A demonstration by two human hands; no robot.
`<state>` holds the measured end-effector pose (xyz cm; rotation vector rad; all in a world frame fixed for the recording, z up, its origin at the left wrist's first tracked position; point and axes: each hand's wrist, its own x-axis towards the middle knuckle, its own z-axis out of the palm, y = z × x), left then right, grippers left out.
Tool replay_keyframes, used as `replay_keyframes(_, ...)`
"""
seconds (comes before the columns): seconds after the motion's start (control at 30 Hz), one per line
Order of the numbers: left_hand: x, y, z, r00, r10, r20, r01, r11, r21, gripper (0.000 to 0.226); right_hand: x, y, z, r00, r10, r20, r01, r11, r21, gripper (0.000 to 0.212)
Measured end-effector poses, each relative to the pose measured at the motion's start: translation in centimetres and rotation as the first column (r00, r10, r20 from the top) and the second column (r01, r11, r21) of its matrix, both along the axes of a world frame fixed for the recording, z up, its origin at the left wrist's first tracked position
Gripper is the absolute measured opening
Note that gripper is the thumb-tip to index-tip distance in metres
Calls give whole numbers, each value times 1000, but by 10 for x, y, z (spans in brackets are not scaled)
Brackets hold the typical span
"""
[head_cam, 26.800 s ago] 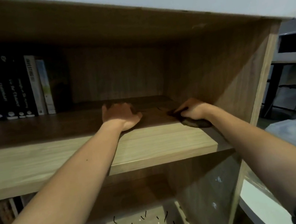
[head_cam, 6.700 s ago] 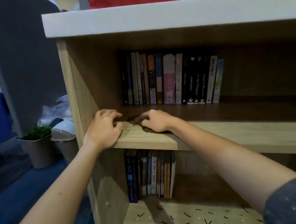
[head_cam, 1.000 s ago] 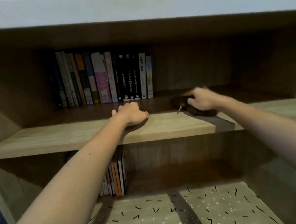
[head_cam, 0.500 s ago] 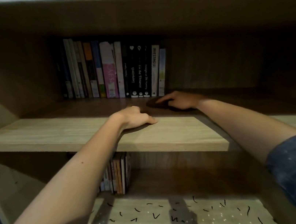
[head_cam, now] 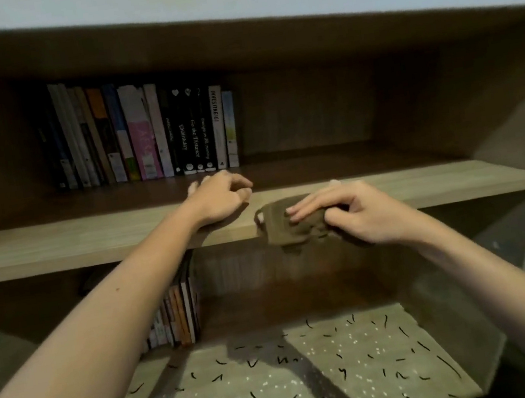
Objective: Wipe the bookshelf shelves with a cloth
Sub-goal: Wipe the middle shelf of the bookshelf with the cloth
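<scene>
**Clerk:** Item one, left hand (head_cam: 220,200)?

**Checker:** Rests palm-down on the front part of the upper shelf (head_cam: 90,240), with the heel of the hand at the front lip. The fingers are loosely bent, tips down on the board. It holds nothing. The forearm is bare and runs up from lower left, with a dark sleeve at the elbow.

**Clerk:** Item two, right hand (head_cam: 359,215)?

**Checker:** Grasps the cloth (head_cam: 287,229). The fingers (head_cam: 310,206) lie long and nearly straight across the top of it, pointing left. The thumb is tucked against the cloth from the near side. The wrist sits just in front of the shelf's lip. The forearm is bare and comes in from lower right.

**Clerk:** Cloth, location?

**Checker:** Brown, bunched, at the shelf's front edge, to the right of the left hand and apart from it. The upper part overlaps the lip. The lower part hangs below it, in front of the lower compartment. Whether it presses on the wood cannot be told.

**Clerk:** Other stock?

**Checker:** Upper books (head_cam: 143,138), upright in a row at the back left of the upper shelf, behind the left hand. Lower books (head_cam: 180,316), in the lower compartment, left side. Speckled liner (head_cam: 315,378) with black dashes on the bottom board, with arm shadows across it. White top board (head_cam: 225,3) overhead.
</scene>
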<state>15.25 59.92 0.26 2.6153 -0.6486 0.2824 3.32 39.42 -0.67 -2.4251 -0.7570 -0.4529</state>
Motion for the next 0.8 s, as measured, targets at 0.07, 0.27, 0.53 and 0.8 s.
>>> replay_keyframes(0.07, -13, -21, 7, 990, -138, 23, 138, 990, 24, 33, 5, -31, 10, 967, -197, 159, 173, 973, 152, 39)
replay_keyframes(0.27, -18, -62, 5, 981, -158, 117, 145, 983, 110, 37, 44, -125, -1, 597, -798, -77, 798, 601, -39, 30)
replay_keyframes(0.53, -9, -69, -17, 995, -103, 14, 104, 994, -22, 33, -8, -24, -26, 867, -467, 172, 465, 883, 54, 33)
replay_keyframes(0.8, -13, -72, -17, 995, -96, 9, 96, 995, -1, 32, 19, -69, -26, 679, -714, 173, 713, 697, 78, 31)
